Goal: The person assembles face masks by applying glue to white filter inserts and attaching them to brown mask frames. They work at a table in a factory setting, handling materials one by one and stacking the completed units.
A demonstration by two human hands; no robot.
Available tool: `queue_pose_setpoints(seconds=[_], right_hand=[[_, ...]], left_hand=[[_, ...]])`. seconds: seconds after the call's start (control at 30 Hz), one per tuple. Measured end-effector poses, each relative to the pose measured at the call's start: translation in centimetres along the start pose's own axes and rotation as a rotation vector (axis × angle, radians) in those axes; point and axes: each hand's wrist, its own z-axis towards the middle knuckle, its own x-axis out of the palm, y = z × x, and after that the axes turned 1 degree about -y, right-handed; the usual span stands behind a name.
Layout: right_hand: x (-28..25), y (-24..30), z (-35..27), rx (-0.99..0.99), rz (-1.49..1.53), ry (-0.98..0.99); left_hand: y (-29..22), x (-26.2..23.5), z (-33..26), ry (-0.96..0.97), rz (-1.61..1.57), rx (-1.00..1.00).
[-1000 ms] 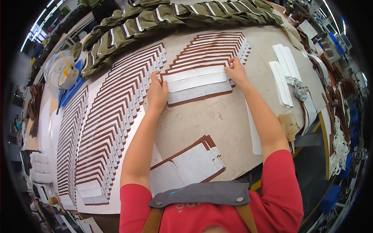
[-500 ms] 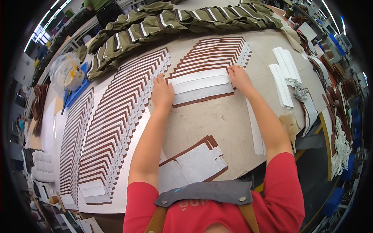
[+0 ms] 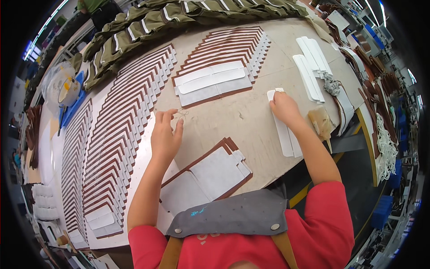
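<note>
The step in hand looks to be picking up a white strip: the right hand [image 3: 286, 107], right of centre in the frame, is at the upper end of the slim white strips [image 3: 287, 140] lying on the table [image 3: 233, 120]. Its fingers are curled down over that end and seem to touch it, though the hand covers the contact, so I cannot tell whether they have closed in a grip or on how many strips. The left hand [image 3: 165, 136], left of centre, is open with its fingers loosely parted and nothing visible in it; a thin loose thread [image 3: 183, 113] lies by its fingertips, touching or not I cannot say. The next move, as I judge it, calls for separating one strip cleanly from its neighbour and keeping it flat. In the upper middle, a brown-edged panel [image 3: 215, 91] with a white strip [image 3: 210, 77] along it lies at the front of an overlapping row [image 3: 219, 49]; more panels [image 3: 204, 177] are stacked at lower centre.
</note>
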Motion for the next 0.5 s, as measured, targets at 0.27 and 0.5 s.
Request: queue_pose_setpoints(seconds=[0.27, 0.5], right_hand=[[1.4, 1.1, 1.8, 0.012, -0.157, 0.007], [-4.8, 5.0, -0.6, 0.077, 0.835, -0.007]], left_hand=[[-1.1, -2.4, -3.8, 0.01, 0.002, -0.016], [-1.4, -4.0, -8.2, 0.028, -0.189, -0.084]])
